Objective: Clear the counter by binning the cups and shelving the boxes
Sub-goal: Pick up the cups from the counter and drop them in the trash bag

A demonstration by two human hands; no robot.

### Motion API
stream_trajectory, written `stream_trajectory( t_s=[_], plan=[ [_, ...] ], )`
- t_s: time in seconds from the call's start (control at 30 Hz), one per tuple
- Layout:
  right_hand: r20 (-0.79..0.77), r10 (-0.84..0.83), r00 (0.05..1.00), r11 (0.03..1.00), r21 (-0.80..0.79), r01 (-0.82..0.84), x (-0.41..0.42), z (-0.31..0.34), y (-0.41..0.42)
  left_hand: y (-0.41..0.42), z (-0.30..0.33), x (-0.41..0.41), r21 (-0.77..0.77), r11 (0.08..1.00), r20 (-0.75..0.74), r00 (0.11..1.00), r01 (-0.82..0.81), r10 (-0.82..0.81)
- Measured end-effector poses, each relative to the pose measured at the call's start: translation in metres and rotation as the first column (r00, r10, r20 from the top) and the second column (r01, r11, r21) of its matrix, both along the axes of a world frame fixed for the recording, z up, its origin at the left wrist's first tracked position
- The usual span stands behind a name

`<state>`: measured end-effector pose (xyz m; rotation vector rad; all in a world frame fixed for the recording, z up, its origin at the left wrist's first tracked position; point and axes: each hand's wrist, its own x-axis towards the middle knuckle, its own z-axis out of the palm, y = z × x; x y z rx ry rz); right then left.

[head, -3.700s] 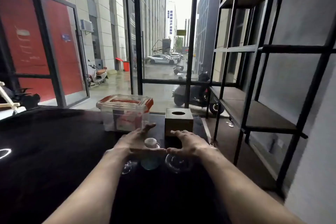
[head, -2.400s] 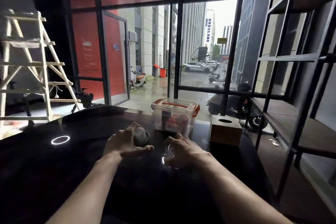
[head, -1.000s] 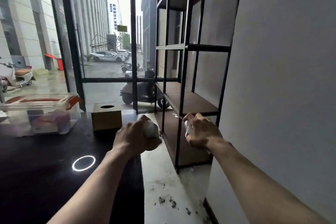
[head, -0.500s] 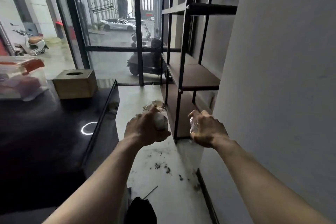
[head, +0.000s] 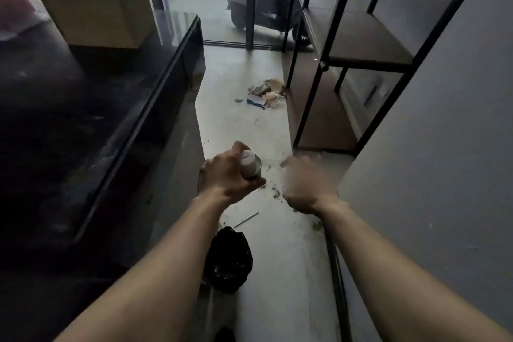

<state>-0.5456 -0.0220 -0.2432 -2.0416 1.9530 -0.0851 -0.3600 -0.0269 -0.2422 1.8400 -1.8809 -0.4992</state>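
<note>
My left hand [head: 224,175] is shut on a clear cup [head: 251,165] stuffed with white tissue, held above the floor. My right hand [head: 305,183] is beside it, blurred, with fingers curled; the clear cup it carried is hidden behind the hand. A black bin bag [head: 227,258] sits on the floor below my left forearm, nearer to me than both hands. On the dark counter [head: 83,108] at the left stands a brown cardboard tissue box [head: 97,11]. A corner of the clear storage box [head: 14,8] shows at the far left edge.
A black metal shelf unit [head: 358,39] with brown boards stands on the right against a grey wall. Scraps of cardboard and litter [head: 266,93] lie on the floor by its foot. Glass panels with a scooter [head: 263,8] outside close the far end of the aisle.
The view has tipped further down toward the floor and the bin bag has come into fuller view. Both hands have dropped lower, still side by side; the right hand is now blurred.
</note>
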Motion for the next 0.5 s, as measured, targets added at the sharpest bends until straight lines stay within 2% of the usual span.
stream_trajectory(
  t_s=[0.3, 0.5],
  plan=[
    [0.062, 0.108, 0.992, 0.985, 0.130, -0.115, 0.022, -0.115, -0.039, -0.020, -0.100, 0.016, 0.103, 0.984, 0.032, 0.989, -0.146, 0.143],
    [0.092, 0.196, 0.976, 0.956, 0.202, -0.211, 0.027, -0.203, -0.055, -0.014, -0.180, 0.027, 0.185, 0.942, 0.091, 0.959, -0.279, 0.267]
  ],
)
